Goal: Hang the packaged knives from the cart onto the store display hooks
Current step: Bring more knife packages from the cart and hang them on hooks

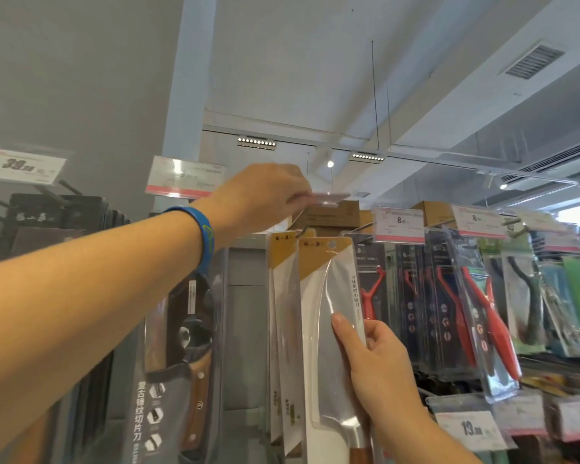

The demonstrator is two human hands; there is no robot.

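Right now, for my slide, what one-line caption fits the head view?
Left hand holds up the clear price tag while right hand holds a packaged knife near the display hook.

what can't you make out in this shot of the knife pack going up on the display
Head view, the only one:
- the cart: outside the frame.
- the packaged knife in the right hand: its handle is cut off by the bottom edge.
- the left hand: how its fingers hold the clear tag holder is hidden by its own back.
- the hung packs: largely covered by the packaged knife.
- the price label: its print is blurred.
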